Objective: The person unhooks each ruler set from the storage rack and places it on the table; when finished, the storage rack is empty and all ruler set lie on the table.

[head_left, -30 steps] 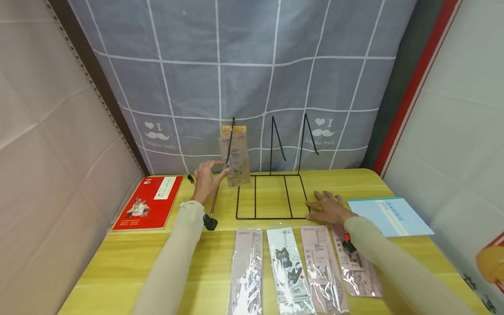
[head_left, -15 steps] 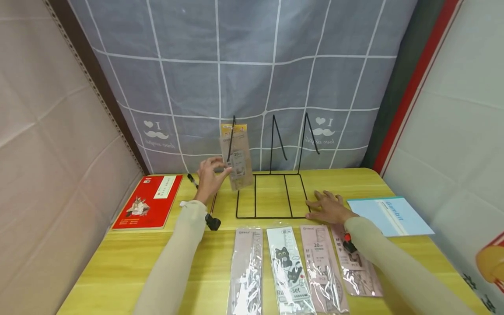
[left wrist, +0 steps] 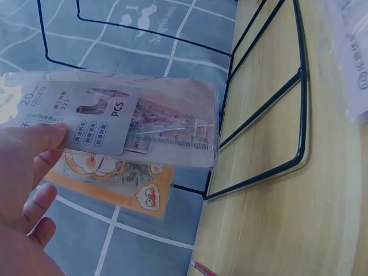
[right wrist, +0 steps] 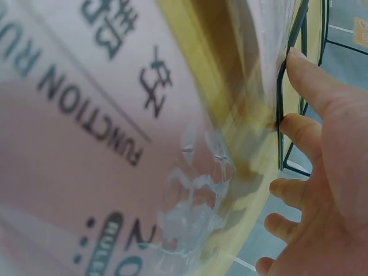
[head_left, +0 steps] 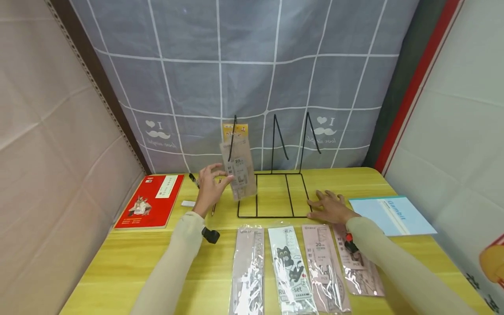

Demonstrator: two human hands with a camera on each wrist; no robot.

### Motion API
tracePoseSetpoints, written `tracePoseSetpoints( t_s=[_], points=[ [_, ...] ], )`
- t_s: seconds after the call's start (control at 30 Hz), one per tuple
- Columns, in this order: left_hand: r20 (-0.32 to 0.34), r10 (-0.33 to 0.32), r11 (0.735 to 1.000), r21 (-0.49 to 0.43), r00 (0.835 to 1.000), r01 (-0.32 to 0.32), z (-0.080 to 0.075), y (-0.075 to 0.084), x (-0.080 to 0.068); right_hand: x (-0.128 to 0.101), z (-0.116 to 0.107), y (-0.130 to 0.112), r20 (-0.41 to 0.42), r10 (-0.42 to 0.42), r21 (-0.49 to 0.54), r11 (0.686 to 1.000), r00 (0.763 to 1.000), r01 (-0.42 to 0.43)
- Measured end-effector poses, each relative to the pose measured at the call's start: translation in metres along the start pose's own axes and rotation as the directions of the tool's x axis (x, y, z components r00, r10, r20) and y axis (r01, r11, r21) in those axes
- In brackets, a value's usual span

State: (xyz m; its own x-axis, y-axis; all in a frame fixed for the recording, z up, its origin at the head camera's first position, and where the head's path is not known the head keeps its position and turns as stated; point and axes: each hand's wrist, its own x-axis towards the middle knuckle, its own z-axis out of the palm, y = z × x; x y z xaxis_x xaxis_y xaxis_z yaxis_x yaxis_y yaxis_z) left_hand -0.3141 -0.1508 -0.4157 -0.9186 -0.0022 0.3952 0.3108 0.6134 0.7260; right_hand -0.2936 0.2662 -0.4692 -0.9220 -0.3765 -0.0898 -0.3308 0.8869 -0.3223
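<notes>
The left hand [head_left: 208, 186] pinched a pink ruler pack [head_left: 240, 168] upright at the wire rack [head_left: 271, 192], while the right hand [head_left: 330, 208], fingers spread flat, steadied the rack's base on the table [head_left: 118, 262].

The head camera is looking forward and down over the table [head_left: 118, 258], taking in the whole wire rack [head_left: 271, 192]. The left wrist camera is sitting close, facing the rack [left wrist: 259, 115] and curtain [left wrist: 115, 34]. The right wrist camera is hovering very near the tabletop, sharing the rack's corner [right wrist: 282, 115].
</notes>
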Motion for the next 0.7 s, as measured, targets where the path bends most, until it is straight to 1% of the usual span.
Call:
tracePoseSetpoints(
  t_s=[0.2, 0.33, 0.5, 0.7],
  points=[
    [-0.008, 0.017, 1.0, 0.009, 1.0, -0.017, -0.004, 0.004, -0.014, -0.001, -0.002, -0.003, -0.001, -0.002, -0.005, 1.0, 1.0, 0.002],
    [-0.012, 0.014, 1.0, -0.002, 1.0, -0.014, -0.008, 0.005, -0.024, -0.003, -0.003, -0.004, -0.006, -0.011, -0.005, 1.0, 1.0, 0.011],
    [0.003, 0.012, 1.0, -0.018, 1.0, -0.012, -0.013, 0.008, -0.036, -0.003, -0.004, -0.005, -0.014, -0.017, -0.018, 1.0, 1.0, 0.017],
    [0.029, 0.01, 0.999, -0.039, 1.0, -0.009, -0.019, 0.012, -0.052, -0.004, -0.003, -0.005, -0.016, -0.003, 0.0, 1.0, 1.0, 0.003]
  ],
)
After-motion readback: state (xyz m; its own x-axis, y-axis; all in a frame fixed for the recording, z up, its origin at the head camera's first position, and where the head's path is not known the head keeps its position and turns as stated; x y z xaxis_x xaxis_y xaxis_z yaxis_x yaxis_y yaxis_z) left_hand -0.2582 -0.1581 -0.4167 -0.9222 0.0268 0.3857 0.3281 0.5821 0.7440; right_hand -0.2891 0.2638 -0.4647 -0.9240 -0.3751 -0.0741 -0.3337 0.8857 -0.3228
